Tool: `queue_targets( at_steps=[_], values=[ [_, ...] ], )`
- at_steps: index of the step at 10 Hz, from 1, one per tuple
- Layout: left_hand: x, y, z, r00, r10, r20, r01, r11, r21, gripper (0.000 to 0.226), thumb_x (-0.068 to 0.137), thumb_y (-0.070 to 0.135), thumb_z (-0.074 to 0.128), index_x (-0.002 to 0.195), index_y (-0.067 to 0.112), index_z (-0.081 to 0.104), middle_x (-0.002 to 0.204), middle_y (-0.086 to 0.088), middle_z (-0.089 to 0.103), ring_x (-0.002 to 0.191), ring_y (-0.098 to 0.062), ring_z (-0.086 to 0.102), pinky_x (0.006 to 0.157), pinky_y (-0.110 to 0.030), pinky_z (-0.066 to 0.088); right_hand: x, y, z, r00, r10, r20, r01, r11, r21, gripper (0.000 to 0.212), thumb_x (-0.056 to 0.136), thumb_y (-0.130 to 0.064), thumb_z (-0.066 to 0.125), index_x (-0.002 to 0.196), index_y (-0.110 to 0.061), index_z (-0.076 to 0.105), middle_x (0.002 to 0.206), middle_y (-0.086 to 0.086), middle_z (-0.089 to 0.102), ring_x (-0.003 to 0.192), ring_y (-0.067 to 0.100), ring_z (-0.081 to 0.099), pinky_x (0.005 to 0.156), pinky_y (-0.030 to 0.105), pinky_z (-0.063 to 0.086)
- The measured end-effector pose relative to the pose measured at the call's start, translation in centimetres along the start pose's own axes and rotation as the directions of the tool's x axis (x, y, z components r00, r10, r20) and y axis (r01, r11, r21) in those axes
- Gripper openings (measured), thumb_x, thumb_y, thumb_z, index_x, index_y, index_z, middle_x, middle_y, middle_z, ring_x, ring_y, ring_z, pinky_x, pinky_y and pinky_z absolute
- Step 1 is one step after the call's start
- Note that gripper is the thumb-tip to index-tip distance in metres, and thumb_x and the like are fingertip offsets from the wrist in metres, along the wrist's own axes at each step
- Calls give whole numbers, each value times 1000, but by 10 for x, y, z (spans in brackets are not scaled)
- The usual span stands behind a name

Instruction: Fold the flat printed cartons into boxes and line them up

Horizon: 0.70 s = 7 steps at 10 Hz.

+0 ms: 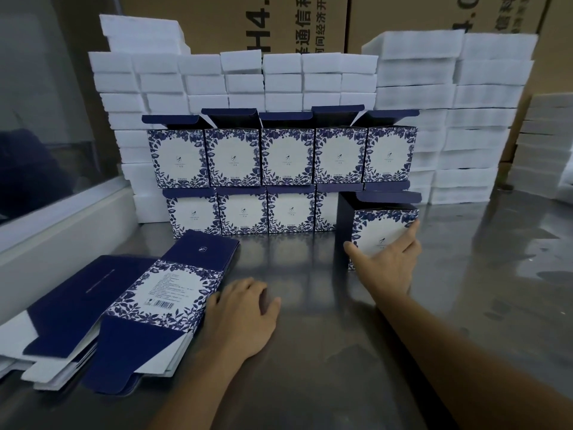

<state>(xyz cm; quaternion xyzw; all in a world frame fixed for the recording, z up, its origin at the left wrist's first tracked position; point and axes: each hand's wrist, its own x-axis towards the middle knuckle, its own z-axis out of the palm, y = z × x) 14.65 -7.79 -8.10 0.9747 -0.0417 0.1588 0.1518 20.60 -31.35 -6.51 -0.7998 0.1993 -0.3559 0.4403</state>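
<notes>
Left hand lies relaxed beside the flat blue-and-white printed cartons; right hand, fingers straight, should push the folded floral box squarely flush into the front row.

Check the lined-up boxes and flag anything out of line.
The folded box under the right hand stands forward of the bottom row and turned slightly, not yet flush at its right end. The top row looks even. No damage shows.
</notes>
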Motion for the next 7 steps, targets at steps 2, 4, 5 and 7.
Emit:
queue_targets(
  at_steps=[2, 4, 5, 7],
  values=[
    [0, 2, 2, 1000, 4, -7, -4, 1000, 16, 44, 94, 60, 38, 129, 37, 47, 140, 15, 44, 132, -11, 37, 109, -39, 26, 31, 10, 14, 995, 71, 68, -64, 994, -91, 97, 90, -56, 63, 160, -25, 4, 164, 17, 10, 146, 42, 25, 114, 59, 28],
    [-2, 4, 1, 1000, 6, -16, -6, 1000, 30, 40, 94, 60, 36, 124, 37, 47, 132, 15, 46, 127, -11, 39, 106, -39, 27, 36, 17, 17, 983, 76, 165, -38, 975, -218, 70, 94, -53, 56, 151, -31, 23, 156, 14, 29, 131, 41, 46, 113, 54, 26],
    [-2, 4, 0, 1000, 2, -12, -2, 1000, 30, 38, 94, 60, 36, 122, 37, 48, 132, 15, 46, 127, -11, 39, 106, -39, 27, 34, 19, 10, 973, 79, 218, -16, 960, -278, 56, 93, -46, 58, 141, -21, 46, 141, 15, 49, 126, 37, 51, 111, 49, 35],
    [-11, 7, -3, 998, 55, -24, -54, 997, 56, 31, 97, 52, 34, 117, 34, 51, 125, 14, 50, 120, -12, 44, 104, -36, 32, 4, 21, -16, 880, -143, 453, 319, 885, -340, 26, 91, -43, 57, 94, -22, 72, 101, 2, 71, 104, 27, 64, 90, 35, 48]
  ],
)
